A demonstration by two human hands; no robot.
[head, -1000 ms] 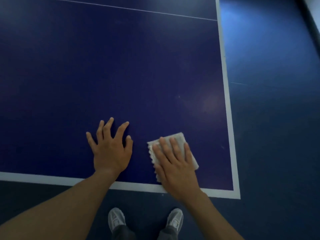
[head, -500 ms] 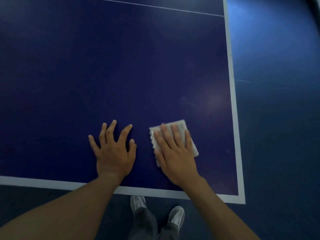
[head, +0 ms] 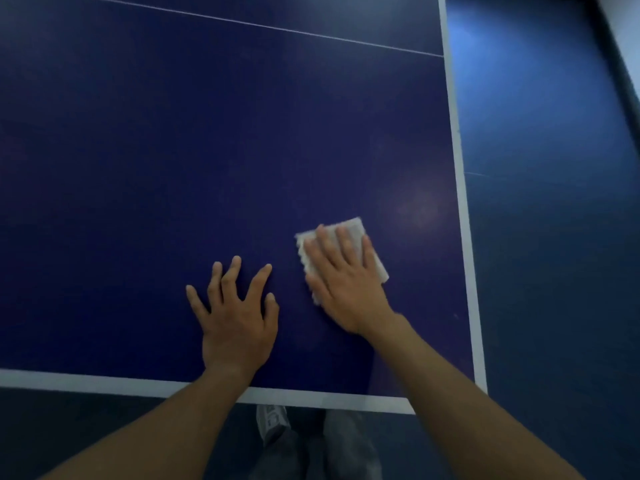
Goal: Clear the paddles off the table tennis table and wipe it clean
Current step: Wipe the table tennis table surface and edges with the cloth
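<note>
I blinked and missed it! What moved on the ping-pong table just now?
The right hand slid the white cloth forward across the table tennis table, away from the near white edge line, pressing it flat. The shoes below the edge shifted too. The left hand stayed flat on the table with its fingers spread. Nothing was picked up or let go.
</note>
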